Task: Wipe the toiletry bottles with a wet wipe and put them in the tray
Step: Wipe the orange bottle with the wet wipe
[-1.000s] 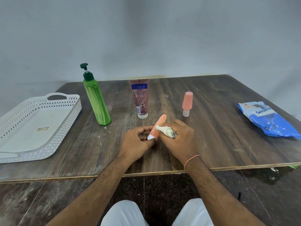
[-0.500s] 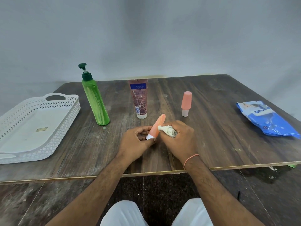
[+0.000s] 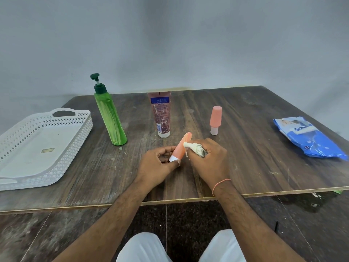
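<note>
Orange tube [image 3: 181, 147]: held just above the near centre of the tabletop [image 3: 255, 148], long axis tilted, white cap end down and toward the near left, crimped flat end pointing up and to the far right. Left hand [image 3: 160, 163]: fingers and thumb curled round the white cap end, gripping it. Right hand [image 3: 209, 159]: fingers closed round a bunched, soiled wet wipe [image 3: 195, 149], whose white tip presses against the right side of the tube's upper body.

Beyond the hands, three items stand upright in a row across the tabletop. Green pump bottle [image 3: 110, 118], far left, leans slightly, with its pump head at the top. Brown tube [image 3: 160, 114], centre, stands on its white cap. Small pink bottle [image 3: 215, 120], right of centre, stands on its white end.

White perforated tray [image 3: 79, 129]: left edge of the tabletop, well apart from the hands. Blue wipes packet [image 3: 309, 138]: lying flat at the right edge.
</note>
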